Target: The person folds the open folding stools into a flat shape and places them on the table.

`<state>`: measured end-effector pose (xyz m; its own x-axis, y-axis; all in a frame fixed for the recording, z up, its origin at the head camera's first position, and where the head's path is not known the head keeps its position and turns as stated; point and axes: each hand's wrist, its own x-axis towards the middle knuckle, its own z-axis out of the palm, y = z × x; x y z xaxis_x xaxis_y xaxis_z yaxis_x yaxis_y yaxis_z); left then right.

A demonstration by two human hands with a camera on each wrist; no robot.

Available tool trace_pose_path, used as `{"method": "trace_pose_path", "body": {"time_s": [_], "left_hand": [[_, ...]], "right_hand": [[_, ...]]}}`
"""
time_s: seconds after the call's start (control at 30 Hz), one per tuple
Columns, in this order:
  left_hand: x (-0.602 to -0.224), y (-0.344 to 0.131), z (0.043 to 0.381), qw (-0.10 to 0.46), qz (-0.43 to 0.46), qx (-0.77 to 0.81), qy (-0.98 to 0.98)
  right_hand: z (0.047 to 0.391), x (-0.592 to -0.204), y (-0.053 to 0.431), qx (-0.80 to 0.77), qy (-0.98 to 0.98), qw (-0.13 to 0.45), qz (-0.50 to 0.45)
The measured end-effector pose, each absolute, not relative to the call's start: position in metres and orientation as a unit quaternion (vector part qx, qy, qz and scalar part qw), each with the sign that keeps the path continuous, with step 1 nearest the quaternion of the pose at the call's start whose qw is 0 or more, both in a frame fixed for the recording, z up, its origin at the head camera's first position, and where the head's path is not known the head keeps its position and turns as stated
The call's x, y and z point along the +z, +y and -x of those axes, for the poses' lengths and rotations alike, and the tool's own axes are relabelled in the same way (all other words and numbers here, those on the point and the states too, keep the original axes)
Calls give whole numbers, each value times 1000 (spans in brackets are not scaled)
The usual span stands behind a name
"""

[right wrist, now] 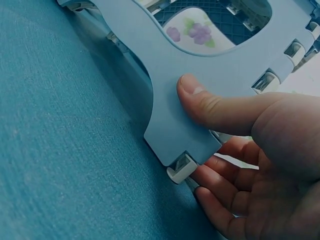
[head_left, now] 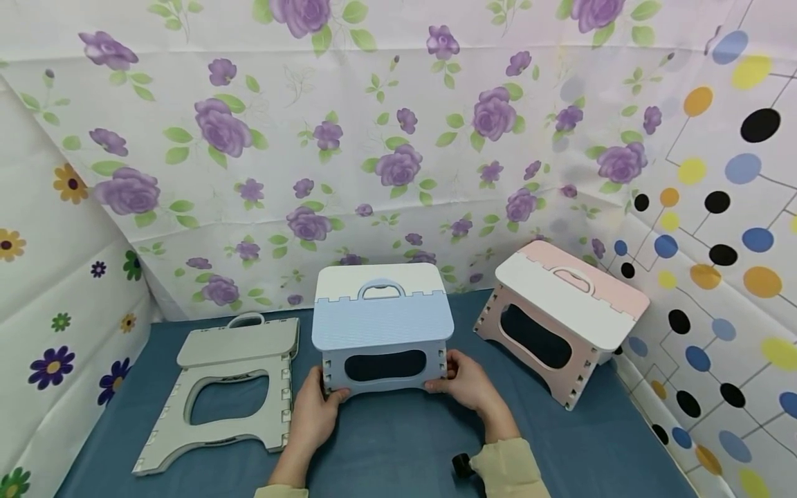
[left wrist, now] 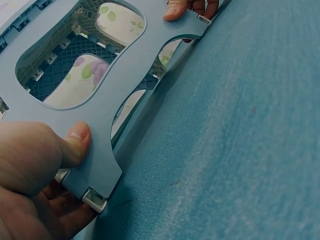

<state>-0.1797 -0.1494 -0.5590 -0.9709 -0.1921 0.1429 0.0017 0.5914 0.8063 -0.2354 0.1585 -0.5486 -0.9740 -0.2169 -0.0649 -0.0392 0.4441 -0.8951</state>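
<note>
A blue and white folding step stool [head_left: 382,319] stands unfolded in the middle of the table, its handle on top. My left hand [head_left: 315,413] grips the lower left corner of its front panel, thumb on the face and fingers curled behind the edge. At the lower right corner my right hand [head_left: 467,382] pinches the leg the same way. In the left wrist view the left thumb lies flat on the blue panel [left wrist: 95,112]. The right wrist view shows the right fingers around the foot near a white hinge piece [right wrist: 182,169].
To the left a grey-white folding stool [head_left: 233,394] lies folded flat. A pink and white stool [head_left: 563,304] stands unfolded at the right, turned at an angle. The blue tablecloth [head_left: 398,449] meets a flowered curtain [head_left: 261,173] behind. A small black object [head_left: 462,465] is by the right sleeve.
</note>
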Motion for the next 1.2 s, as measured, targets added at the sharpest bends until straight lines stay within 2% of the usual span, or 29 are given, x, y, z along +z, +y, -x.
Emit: {"method": "trace_pose_path", "body": {"time_s": [1.2], "left_hand": [[-558,-149,178,115,-57,-440,-889]], "right_hand": [[231,-546,153,-457,883,73,81]]}}
